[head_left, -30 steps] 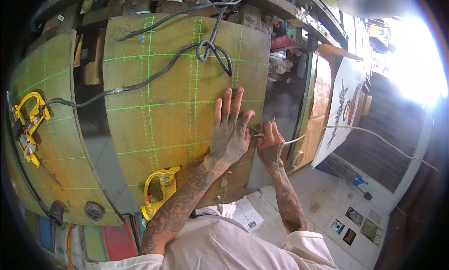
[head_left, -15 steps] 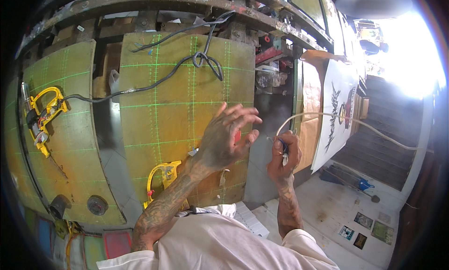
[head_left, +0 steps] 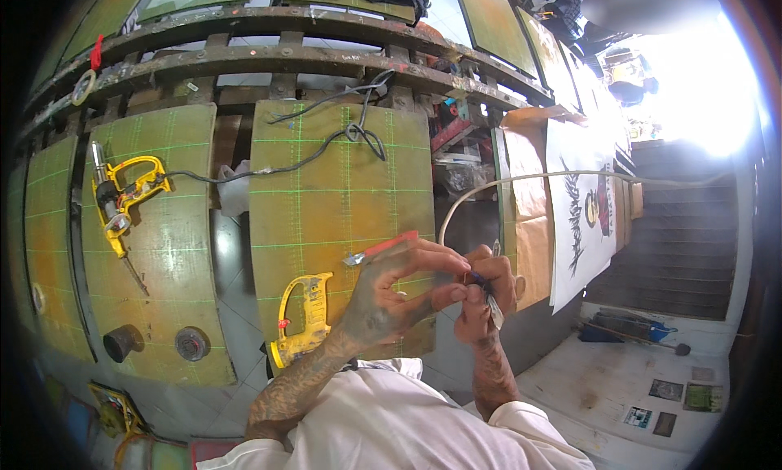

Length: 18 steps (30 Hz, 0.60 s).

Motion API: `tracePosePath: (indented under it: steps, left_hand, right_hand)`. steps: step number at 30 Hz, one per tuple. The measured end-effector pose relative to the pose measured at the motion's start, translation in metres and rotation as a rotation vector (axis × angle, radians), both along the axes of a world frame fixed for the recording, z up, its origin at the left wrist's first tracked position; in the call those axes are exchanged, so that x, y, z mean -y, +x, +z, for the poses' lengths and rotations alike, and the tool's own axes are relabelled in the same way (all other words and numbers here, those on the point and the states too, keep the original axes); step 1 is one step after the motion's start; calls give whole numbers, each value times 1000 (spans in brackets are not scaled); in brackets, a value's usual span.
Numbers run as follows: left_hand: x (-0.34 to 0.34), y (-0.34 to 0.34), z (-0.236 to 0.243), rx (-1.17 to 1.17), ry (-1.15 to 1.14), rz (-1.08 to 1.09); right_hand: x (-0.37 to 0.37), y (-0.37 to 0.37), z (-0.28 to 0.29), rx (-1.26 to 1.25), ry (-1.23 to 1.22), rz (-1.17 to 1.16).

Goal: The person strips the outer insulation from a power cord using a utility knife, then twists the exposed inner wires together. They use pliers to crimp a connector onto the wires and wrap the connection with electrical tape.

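A pale cable [head_left: 521,177] arcs in from the right, and its end drops behind my fingers. My right hand [head_left: 482,303] is closed around that end, with a small dark blue piece and a whitish strip showing between the fingers. Against it, my left hand [head_left: 399,287] pinches thumb and fingertips together at a thin wire; the exact grip is partly hidden. On the green-gridded board just beyond my left hand lies a red-handled utility knife [head_left: 383,247]. A yellow tool housing [head_left: 303,319] rests beside my left forearm.
Farther left, an opened yellow power tool [head_left: 126,197] with a dark cord [head_left: 269,173] lies across the boards. Two round dark parts, a cup [head_left: 122,344] and a disc [head_left: 192,344], sit near the front. Printed sheets [head_left: 574,209] and brown paper [head_left: 529,217] are at the right.
My left hand has come right and its spread fingers have closed at the cable end by my right hand. The red utility knife now shows on the board. The whole view has shifted.
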<state>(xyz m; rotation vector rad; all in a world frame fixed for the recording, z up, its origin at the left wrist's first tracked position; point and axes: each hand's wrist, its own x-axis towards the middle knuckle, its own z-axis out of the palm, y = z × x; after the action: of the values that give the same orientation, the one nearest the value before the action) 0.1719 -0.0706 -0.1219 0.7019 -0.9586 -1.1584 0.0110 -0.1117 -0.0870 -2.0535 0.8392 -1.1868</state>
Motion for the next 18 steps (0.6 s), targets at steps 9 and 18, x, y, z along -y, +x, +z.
tracePosePath:
  steps: [9, 18]
  left_hand:
    - [-41, 14, 12, -106, 40, 11]
    - [-73, -8, 2, -335, -8, -8]
  right_hand:
    - [-34, 19, 28, -241, -147, 23]
    - [-57, 20, 34, -297, -265, -6]
